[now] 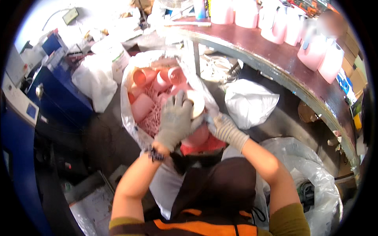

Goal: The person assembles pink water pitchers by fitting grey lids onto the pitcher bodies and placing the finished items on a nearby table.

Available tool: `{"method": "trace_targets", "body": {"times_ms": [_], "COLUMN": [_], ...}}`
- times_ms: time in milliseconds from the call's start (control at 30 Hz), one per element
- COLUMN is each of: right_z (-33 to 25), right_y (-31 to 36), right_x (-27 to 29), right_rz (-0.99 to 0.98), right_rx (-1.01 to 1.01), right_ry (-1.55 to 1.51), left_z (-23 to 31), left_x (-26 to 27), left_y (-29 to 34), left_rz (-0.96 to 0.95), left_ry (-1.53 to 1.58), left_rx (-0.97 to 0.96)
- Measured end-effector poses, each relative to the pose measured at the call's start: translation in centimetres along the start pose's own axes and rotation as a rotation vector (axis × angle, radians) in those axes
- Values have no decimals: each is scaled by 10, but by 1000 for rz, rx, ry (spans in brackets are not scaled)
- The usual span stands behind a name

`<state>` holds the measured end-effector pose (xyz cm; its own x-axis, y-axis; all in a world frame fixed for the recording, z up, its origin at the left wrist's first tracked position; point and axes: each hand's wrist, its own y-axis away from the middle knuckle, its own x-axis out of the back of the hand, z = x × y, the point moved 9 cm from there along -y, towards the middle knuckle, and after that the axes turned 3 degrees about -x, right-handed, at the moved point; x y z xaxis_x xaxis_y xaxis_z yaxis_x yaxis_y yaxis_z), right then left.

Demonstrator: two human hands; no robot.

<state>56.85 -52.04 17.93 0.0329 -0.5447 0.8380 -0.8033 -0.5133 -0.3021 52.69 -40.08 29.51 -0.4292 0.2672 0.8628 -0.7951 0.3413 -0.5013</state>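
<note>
My left hand (175, 122), in a grey work glove, curls over a cream-coloured round piece (198, 104) in front of me, its thumb reaching toward my right hand. My right hand (226, 129), gloved with a striped cuff, is closed at the piece's lower right; what its fingers hold is hidden. Just below both hands is a rounded pink plastic part (198, 135), above a red surface (202, 146) near my knees. Beyond them stands a large bag lined with white plastic (126, 112), holding pink hollow plastic parts (143, 76) and pink scraps (151, 122).
At the right runs a curved dark red table (244, 39) bearing several pink jugs (275, 29). A tied white sack (250, 103) lies under it. A clear plastic bag (311, 169) stands by my right arm. Blue machine cabinets (59, 98) line the left; a blurred person (330, 25) is far right.
</note>
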Motion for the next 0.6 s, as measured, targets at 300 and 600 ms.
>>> {"method": "trace_targets", "body": {"times_ms": [300,600], "right_z": [74,71], "right_y": [56,108], "right_x": [-49,108], "right_rz": [-137,413], "right_rx": [-435,-522], "right_ry": [-685,-1210], "left_z": [-35,-102], "left_x": [14,-16], "left_y": [-11,34], "left_rz": [65,138], "left_ry": [157,491], "left_rx": [177,493]}}
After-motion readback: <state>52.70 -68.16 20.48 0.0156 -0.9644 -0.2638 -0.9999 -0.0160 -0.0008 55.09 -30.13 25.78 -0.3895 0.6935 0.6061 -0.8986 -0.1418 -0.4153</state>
